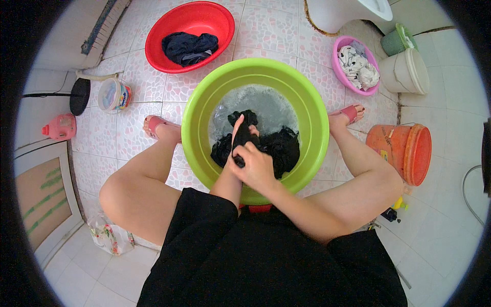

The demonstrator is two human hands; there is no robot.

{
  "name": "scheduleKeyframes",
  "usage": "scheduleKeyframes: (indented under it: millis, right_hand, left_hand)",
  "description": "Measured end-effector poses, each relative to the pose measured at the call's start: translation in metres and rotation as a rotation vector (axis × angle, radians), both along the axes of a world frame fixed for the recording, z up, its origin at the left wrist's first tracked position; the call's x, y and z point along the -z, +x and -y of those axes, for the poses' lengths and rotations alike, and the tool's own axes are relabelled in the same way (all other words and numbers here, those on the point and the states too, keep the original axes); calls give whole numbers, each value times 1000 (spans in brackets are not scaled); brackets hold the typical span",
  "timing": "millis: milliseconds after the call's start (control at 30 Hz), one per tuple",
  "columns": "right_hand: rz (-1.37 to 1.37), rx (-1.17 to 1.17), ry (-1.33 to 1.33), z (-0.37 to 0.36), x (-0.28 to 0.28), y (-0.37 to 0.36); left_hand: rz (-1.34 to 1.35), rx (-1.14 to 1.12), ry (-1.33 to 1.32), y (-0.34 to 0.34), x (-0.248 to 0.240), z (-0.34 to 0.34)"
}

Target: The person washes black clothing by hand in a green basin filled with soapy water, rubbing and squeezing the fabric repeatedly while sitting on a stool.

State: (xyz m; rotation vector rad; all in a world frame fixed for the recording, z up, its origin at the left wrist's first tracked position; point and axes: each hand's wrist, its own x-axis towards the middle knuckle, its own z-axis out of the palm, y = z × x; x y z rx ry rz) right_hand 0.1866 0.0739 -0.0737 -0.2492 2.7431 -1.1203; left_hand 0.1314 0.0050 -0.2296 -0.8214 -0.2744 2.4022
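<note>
A large green basin (316,118) stands between my feet, with grey, sudsy water (268,100) in it. Wet black cloth (281,151) lies bunched in the water, and part of it is drawn up over my left hand. My left hand (238,134) is above the middle of the basin, closed around this cloth, which hides much of its palm. Crossing over the left wrist, my right hand (254,165) grips a fold of the same black cloth with bent fingers. The garment's kind does not show.
A red basin (223,31) with dark clothes is beyond on the left; a pink basin (337,65) with white clothes is at far right. An orange bucket (391,146) lies beside my right knee. A white tub (108,95) and a pink bottle (62,126) stand left.
</note>
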Motion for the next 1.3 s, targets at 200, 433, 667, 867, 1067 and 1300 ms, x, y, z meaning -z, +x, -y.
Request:
scheduleKeyframes:
  millis: [200,433,667,867,1067,1300]
  right_hand:
    - [319,348,372,-64,65,-103]
    - [50,258,85,-41,35,-48]
    - [-50,42,98,6,22,-15]
    - [236,473,279,-71,58,-99]
    - [656,415,-264,-96,43,-96]
    - [612,3,-528,-113,17,-85]
  left_hand:
    - [-38,180,-594,6,-52,-41]
    - [46,163,-553,-10,-65,-15]
    - [-403,258,-27,3,19,16]
    - [-115,301,-658,4,-84,-46]
    - [-110,356,-675,1,-91,-17]
    - [-397,786,-1352,1,-81,28]
